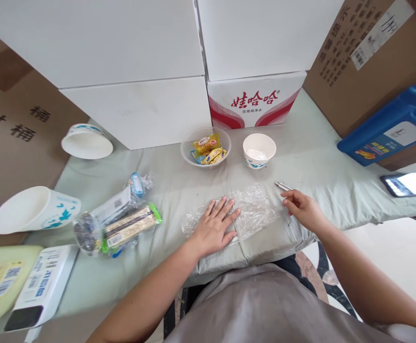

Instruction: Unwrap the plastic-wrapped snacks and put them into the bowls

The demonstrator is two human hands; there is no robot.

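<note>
Plastic sheet (259,212) is lying crinkled on green cloth (315,147) | my left hand (213,228) is resting on it, fingers spread | right hand (303,209) is sitting by a silver stick (282,186); I cannot tell if it's pinching

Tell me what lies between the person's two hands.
In the head view, crinkled clear plastic film lies between them, spread on the pale cover; the left hand rests on it, the right hand is beside its right edge.
</note>
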